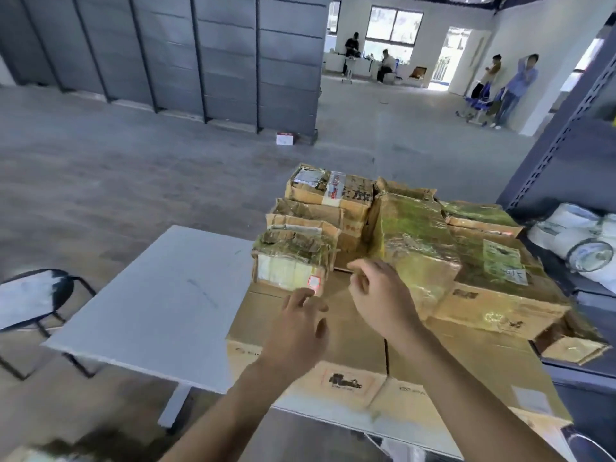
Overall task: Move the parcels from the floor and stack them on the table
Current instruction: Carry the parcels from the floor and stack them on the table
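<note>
Parcels (400, 261) are stacked on the right half of the table (160, 295), none in hand.
- Base layer: flat cartons (466, 355) along the near and right edges, side by side, with their near faces overhanging the near edge.
- On top, at the left edge of the pile: small parcel (290, 261) wrapped in clear tape, with a red-and-white sticker on its near corner. More taped parcels sit in a row behind it, running toward the far edge.
- Centre: tall parcel (416, 248), glossy tape, standing on the cartons.
- Toward the right edge: a wide parcel with a green label (503, 266), plus another behind it.

Left hand (296, 331): reaching forward over the cartons with fingers loosely bent and spread, gripping nothing. The fingertips are right at the small parcel's near face, but I can't tell if they make contact.
Right hand (380, 295): above the cartons, just left of the tall parcel, fingers loosely curled and holding nothing.

Around it:
- black-framed stool (33, 295) off the table's left edge
- dark perforated rack (566, 128) on the right, holding white rolls (580, 241) and a small box on a lower shelf
- small white box (284, 139) on the floor (100, 161) by the grey partition
- several people (513, 85) far back
</note>
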Action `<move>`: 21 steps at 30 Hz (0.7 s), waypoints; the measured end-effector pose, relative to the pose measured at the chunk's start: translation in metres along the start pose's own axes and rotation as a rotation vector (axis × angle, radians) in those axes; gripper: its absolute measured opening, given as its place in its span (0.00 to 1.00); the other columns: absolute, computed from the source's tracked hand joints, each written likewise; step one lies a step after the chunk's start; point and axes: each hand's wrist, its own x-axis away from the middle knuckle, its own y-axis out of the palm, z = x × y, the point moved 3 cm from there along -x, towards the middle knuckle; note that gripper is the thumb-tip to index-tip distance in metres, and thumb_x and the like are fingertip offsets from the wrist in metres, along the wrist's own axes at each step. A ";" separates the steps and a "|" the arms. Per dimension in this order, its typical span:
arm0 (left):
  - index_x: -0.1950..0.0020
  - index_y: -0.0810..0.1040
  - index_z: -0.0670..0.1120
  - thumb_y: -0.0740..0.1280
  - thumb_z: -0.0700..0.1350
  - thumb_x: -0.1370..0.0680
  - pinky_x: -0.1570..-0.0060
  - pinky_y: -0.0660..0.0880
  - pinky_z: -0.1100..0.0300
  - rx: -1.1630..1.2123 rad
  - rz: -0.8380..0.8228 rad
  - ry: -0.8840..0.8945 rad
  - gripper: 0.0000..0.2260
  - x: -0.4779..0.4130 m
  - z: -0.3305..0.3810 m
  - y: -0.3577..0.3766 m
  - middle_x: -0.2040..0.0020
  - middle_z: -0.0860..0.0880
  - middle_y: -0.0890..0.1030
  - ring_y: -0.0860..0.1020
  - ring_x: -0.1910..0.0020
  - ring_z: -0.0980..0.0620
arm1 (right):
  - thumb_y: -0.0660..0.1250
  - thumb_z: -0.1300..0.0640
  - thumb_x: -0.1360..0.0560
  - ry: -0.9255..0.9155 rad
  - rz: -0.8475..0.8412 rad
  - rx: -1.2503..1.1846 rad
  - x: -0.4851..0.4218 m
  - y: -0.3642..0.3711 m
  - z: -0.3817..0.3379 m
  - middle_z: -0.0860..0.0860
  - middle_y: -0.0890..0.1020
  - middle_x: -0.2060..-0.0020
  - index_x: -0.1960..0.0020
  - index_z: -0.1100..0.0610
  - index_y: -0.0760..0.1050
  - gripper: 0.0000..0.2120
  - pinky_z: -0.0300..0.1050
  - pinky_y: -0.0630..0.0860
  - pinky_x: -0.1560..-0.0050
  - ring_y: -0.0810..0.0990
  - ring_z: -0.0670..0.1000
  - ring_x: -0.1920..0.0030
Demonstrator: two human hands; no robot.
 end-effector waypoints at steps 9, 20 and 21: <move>0.47 0.80 0.45 0.66 0.39 0.25 0.50 0.66 0.66 -0.069 0.154 -0.470 0.08 0.161 -0.098 -0.105 0.42 0.47 0.76 0.76 0.45 0.48 | 0.63 0.56 0.22 0.012 -0.440 -0.464 0.101 0.127 -0.089 0.45 0.82 0.57 0.46 0.49 0.79 0.08 0.40 0.72 0.58 0.83 0.50 0.57; 0.51 0.82 0.44 0.65 0.38 0.26 0.50 0.75 0.55 0.067 0.409 -0.962 0.07 0.338 -0.242 -0.230 0.52 0.46 0.84 0.81 0.49 0.47 | 0.61 0.48 0.23 -0.047 -0.875 -0.515 0.203 0.274 -0.250 0.43 0.81 0.53 0.54 0.37 0.72 0.06 0.40 0.73 0.59 0.83 0.44 0.62; 0.51 0.82 0.44 0.65 0.38 0.26 0.49 0.76 0.54 0.076 0.408 -0.978 0.07 0.351 -0.259 -0.237 0.52 0.46 0.84 0.81 0.50 0.47 | 0.60 0.45 0.25 -0.039 -0.891 -0.513 0.207 0.290 -0.264 0.42 0.81 0.54 0.55 0.34 0.72 0.05 0.41 0.75 0.57 0.82 0.43 0.62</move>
